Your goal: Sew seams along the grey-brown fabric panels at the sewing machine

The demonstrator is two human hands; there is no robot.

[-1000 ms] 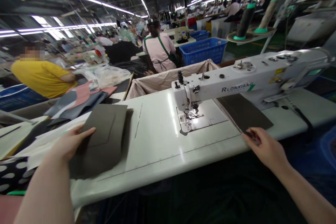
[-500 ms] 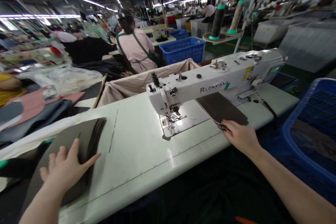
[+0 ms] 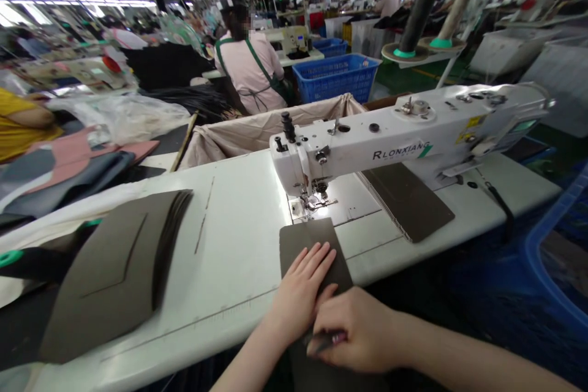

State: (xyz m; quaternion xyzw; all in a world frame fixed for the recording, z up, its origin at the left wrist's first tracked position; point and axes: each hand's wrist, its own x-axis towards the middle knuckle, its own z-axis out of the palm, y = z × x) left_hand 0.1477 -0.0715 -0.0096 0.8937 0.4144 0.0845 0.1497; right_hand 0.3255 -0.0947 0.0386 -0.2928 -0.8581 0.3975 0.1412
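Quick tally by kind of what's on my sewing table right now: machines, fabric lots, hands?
Sewing machine: 1
Stack of dark fabric pieces: 1
Dark fabric pieces beside the needle, one under the hands, one under the machine arm: 2
Hands on the near piece, left hand and right hand: 2
Total: 6
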